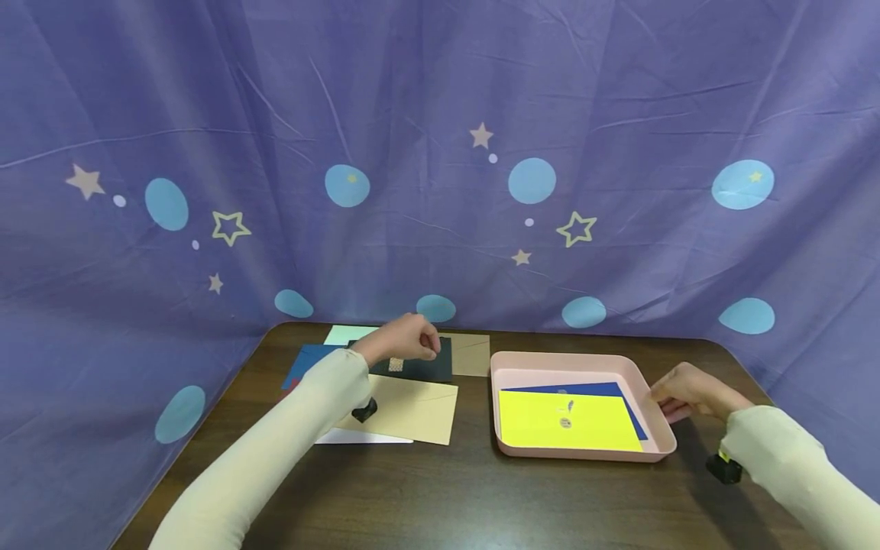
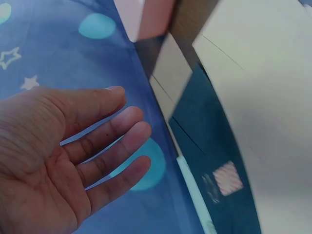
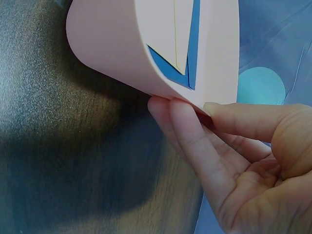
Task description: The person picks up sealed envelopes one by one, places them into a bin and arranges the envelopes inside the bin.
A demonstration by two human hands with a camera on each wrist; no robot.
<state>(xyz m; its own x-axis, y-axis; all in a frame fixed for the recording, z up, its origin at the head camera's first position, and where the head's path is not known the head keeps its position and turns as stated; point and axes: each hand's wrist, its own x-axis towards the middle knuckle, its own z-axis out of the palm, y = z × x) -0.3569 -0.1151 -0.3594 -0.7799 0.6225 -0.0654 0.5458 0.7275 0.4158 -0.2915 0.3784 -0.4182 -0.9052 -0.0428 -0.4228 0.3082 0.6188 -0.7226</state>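
Observation:
My left hand [image 1: 407, 338] hovers over a spread of envelopes, its fingers loosely bent and holding nothing; the left wrist view shows the bare palm. Beneath it lie a dark green envelope [image 1: 433, 360] with a small patterned patch [image 2: 227, 178] and a cream envelope [image 1: 419, 409]. At the right end of a pink tray [image 1: 505, 451], my right hand [image 1: 694, 391] pinches the rim, thumb on top and fingers against the outer wall [image 3: 112, 58]. Inside the tray a yellow envelope [image 1: 536, 420] overlaps a dark blue envelope [image 1: 635, 422].
Around the dark green envelope lie a tan envelope [image 1: 470, 355], a mint envelope [image 1: 344, 334], a blue envelope [image 1: 309, 363] and a white envelope [image 1: 364, 437]. All rest on a brown wooden table [image 1: 481, 504]. A purple curtain [image 1: 426, 99] hangs behind it.

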